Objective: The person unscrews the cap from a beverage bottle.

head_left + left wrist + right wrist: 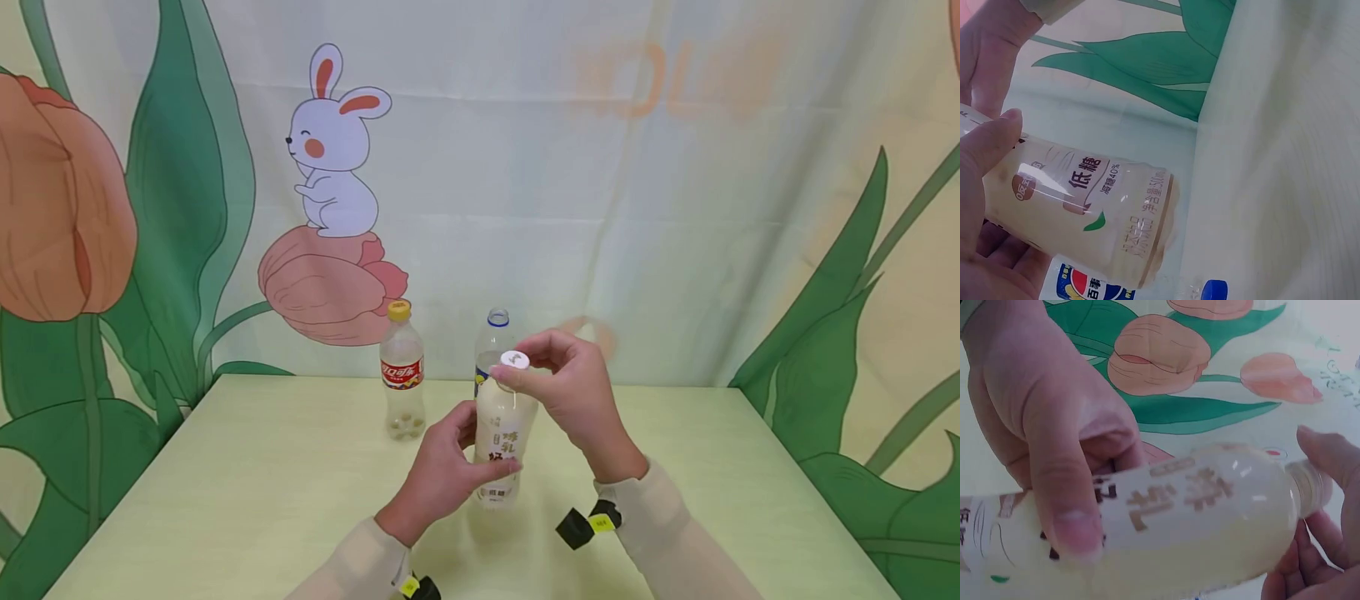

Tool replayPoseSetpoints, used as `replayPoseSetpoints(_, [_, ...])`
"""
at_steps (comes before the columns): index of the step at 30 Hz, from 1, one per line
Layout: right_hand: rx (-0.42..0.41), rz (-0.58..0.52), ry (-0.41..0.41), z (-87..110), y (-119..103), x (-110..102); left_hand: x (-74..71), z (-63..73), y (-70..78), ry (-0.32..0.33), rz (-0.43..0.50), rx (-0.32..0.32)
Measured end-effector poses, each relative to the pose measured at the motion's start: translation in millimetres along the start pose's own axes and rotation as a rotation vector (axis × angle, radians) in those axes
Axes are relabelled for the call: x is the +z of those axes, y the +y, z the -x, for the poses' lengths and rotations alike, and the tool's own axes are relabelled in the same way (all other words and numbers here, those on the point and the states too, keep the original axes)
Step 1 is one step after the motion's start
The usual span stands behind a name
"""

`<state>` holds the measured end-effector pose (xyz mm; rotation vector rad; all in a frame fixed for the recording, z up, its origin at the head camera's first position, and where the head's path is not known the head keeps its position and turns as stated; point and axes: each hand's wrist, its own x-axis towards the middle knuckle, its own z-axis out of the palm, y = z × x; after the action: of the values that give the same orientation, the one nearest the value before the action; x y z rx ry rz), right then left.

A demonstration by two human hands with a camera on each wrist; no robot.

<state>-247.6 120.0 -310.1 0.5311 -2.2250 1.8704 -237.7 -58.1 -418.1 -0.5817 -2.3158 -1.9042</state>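
Milky bottle (501,429) ×1 — left fingers (495,472) gripping body | right fingers (546,342) pinching white cap (514,359) ×1 | clear bottles (402,350) beyond ×2

The bottle (510,425) is pale and creamy, with brown writing and a little green leaf on it. It is nearly upright, in front of the Pepsi (491,340). The left hand (441,471) holds its middle. Its white cap (514,359) sits on top, pinched by the right hand (576,387).
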Motion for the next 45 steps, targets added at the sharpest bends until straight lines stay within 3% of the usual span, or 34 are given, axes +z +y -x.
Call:
replayPoseSetpoints(9, [0.027, 0.102, 0.086, 5.3, -5.6, 5.6, 0.3, 0.9, 1.3, 0.009, -0.036, -0.008])
replayPoseSetpoints(29, [-0.041, 0.088, 0.004, 4.1, -4.2, -1.2, -1.9, 2.3, 3.6, -0.001, -0.01, -0.009])
replayPoseSetpoints(39, [-0.014, 0.06, 0.088, 3.8, -1.7, 5.2, 0.4, 2.1, 2.4, 0.019, -0.014, -0.006])
replayPoseSetpoints(45, [-0.049, 0.112, 0.063, 4.0, -3.3, 2.9, -0.7, 3.5, 2.9, 0.033, -0.045, -0.023])
